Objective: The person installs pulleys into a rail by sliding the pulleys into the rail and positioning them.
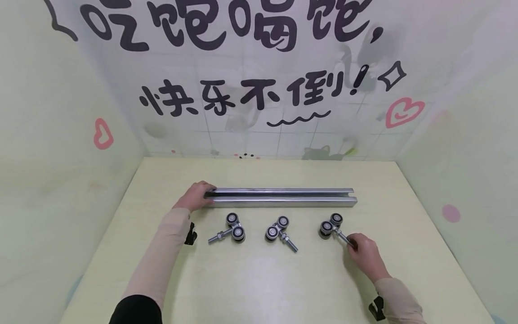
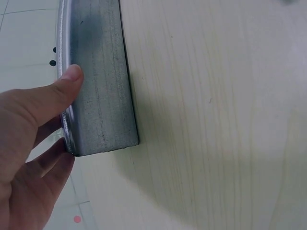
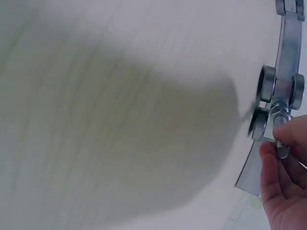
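Note:
A grey metal channel rail (image 1: 283,203) with a slot along its length lies across the table. My left hand (image 1: 195,196) grips its left end; in the left wrist view the thumb lies over the rail's side (image 2: 103,96). Nearer to me are three roller hangers, each with wheels and a threaded bolt. My right hand (image 1: 367,255) pinches the bolt of the right roller hanger (image 1: 331,225), which points toward me. In the right wrist view thumb and fingers hold the bolt end (image 3: 283,151). The left roller hanger (image 1: 236,228) and middle roller hanger (image 1: 278,230) lie untouched.
The pale wood-grain table (image 1: 251,288) is bounded by a printed cloth (image 1: 259,130) at the back and light panels on both sides. A black strap piece (image 1: 191,235) sits at my left wrist, another black piece (image 1: 378,308) at my right.

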{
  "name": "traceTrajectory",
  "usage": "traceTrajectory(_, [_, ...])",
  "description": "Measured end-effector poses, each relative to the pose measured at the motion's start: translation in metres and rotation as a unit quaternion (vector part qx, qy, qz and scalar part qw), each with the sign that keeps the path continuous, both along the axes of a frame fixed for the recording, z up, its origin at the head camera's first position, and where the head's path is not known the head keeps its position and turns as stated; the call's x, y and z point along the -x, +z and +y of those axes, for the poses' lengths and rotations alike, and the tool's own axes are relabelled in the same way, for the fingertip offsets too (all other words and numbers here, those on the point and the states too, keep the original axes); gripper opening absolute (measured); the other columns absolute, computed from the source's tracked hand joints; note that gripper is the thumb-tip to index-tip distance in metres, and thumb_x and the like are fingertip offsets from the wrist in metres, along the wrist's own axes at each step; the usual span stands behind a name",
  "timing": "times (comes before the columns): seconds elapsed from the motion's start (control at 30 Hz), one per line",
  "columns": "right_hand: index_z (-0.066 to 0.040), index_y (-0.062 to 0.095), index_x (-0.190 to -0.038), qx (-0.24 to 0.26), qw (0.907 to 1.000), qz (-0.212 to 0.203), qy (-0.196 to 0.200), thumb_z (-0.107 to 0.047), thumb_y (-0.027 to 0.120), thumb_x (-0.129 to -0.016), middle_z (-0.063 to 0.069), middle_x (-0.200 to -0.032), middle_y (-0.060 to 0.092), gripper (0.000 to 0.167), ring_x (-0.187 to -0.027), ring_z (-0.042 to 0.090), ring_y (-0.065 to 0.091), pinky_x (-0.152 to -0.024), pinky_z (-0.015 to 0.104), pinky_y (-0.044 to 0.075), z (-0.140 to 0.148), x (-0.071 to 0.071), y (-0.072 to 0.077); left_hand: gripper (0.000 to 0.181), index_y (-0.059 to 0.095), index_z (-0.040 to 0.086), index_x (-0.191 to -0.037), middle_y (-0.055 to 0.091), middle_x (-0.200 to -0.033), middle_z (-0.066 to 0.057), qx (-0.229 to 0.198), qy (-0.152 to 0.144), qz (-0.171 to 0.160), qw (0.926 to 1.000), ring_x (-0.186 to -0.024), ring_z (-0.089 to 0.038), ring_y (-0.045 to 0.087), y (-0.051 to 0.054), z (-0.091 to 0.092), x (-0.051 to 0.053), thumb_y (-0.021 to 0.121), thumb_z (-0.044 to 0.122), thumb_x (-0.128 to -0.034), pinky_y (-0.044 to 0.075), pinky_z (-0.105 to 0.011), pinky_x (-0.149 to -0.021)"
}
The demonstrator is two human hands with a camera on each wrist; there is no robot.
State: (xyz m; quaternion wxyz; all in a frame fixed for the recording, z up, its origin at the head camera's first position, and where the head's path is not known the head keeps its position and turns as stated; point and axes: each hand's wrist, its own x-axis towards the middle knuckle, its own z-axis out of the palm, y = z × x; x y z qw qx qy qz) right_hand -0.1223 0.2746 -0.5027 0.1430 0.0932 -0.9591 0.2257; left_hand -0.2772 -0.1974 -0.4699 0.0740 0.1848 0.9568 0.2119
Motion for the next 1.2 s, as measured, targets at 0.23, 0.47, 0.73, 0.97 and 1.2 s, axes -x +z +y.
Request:
traceTrajectory(0.23, [0.001, 0.065, -0.073, -0.003, 0.9969, 0.077, 0.018, 0.013, 0.067, -0.062, 0.001, -0.064, 0.055, 0.017, -0.057, 0.007, 0.047, -0.047, 0.022, 0.044, -0.005, 0.0, 0.012, 0.049, 0.055, -0.004, -0.119, 0.054, -0.115, -0.024, -0.003, 0.001, -0.005, 1.0, -0.106, -0.04, 0.049, 0.001, 0.0, 0.0, 0.071, 0.012, -0.0755, 0.038, -0.05, -0.094])
traceTrajectory(0.47, [0.001, 0.064, -0.072, -0.002, 0.9917, 0.124, 0.033, 0.016, 0.068, -0.059, 0.001, -0.063, 0.054, 0.02, -0.055, 0.008, 0.048, -0.046, 0.021, 0.042, -0.011, 0.006, 0.025, 0.048, 0.054, -0.005, -0.119, 0.053, -0.116, -0.025, 0.002, 0.001, -0.006, 1.0, -0.106, -0.04, 0.048, 0.001, -0.001, 0.0, 0.07, 0.011, -0.077, 0.038, -0.05, -0.095])
traceTrajectory(0.73, [0.004, 0.063, -0.078, -0.006, 0.9915, 0.113, 0.065, 0.017, 0.065, -0.061, 0.006, -0.068, 0.055, 0.021, -0.058, 0.012, 0.052, -0.05, 0.023, 0.048, -0.021, 0.021, 0.032, 0.047, 0.055, -0.004, -0.119, 0.054, -0.115, -0.025, -0.003, 0.004, -0.003, 1.0, -0.106, -0.04, 0.048, 0.004, 0.0, -0.003, 0.07, 0.01, -0.0767, 0.037, -0.05, -0.095])
traceTrajectory(0.97, [0.004, 0.061, -0.081, -0.008, 0.9916, 0.1, 0.082, 0.019, 0.063, -0.063, 0.007, -0.072, 0.057, 0.024, -0.061, 0.013, 0.053, -0.052, 0.025, 0.048, -0.023, 0.026, 0.029, 0.048, 0.055, -0.004, -0.12, 0.053, -0.116, -0.025, -0.008, 0.003, -0.006, 0.9999, -0.107, -0.04, 0.048, 0.002, 0.002, -0.002, 0.07, 0.011, -0.0768, 0.037, -0.05, -0.095])
traceTrajectory(1.2, [0.006, 0.058, -0.085, 0.0, 0.9907, 0.101, 0.092, 0.02, 0.063, -0.064, 0.014, -0.077, 0.061, 0.025, -0.066, 0.021, 0.059, -0.057, 0.032, 0.052, -0.021, 0.029, 0.024, 0.049, 0.056, -0.005, -0.118, 0.055, -0.114, -0.025, -0.016, -0.003, 0.008, 0.9998, -0.104, -0.04, 0.049, -0.002, 0.0, 0.0, 0.072, 0.011, -0.0751, 0.038, -0.049, -0.094])
